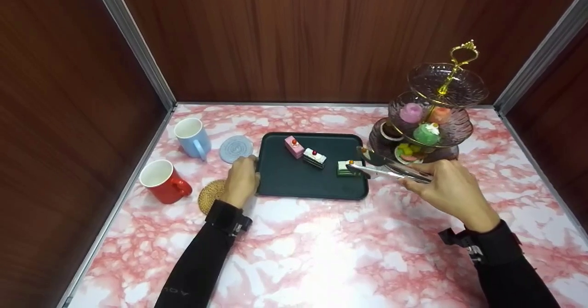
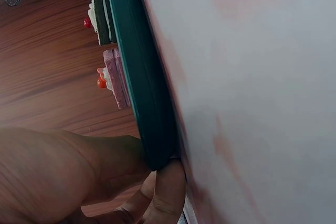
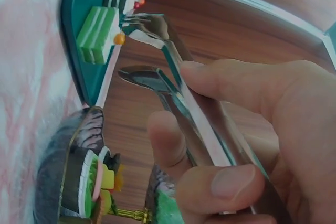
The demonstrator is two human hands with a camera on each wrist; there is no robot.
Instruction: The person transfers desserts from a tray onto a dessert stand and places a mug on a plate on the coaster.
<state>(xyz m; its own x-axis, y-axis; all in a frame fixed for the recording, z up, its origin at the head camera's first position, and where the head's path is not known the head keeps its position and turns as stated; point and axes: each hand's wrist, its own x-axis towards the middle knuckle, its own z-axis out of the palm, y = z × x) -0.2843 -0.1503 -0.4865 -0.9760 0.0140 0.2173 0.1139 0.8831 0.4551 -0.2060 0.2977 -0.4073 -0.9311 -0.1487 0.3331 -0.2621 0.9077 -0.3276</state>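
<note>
Metal tongs [image 3: 197, 109], parted, fill the right hand's [image 1: 452, 186] curled fingers [image 3: 205, 184]; the left hand [image 1: 241, 181] pinches the tray [image 1: 294, 181]. Uneven squeezing could topple the green cake [image 3: 97, 34]

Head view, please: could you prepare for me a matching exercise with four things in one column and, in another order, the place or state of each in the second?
Column one
1. Tongs
2. Red mug
3. Pink cake
4. Left hand

Column two
A. The leftmost cake on the tray
B. Gripping the tray's left edge
C. Held in the right hand
D. Nearer to the camera than the blue mug

Right pairs: 1-C, 2-D, 3-A, 4-B
</note>
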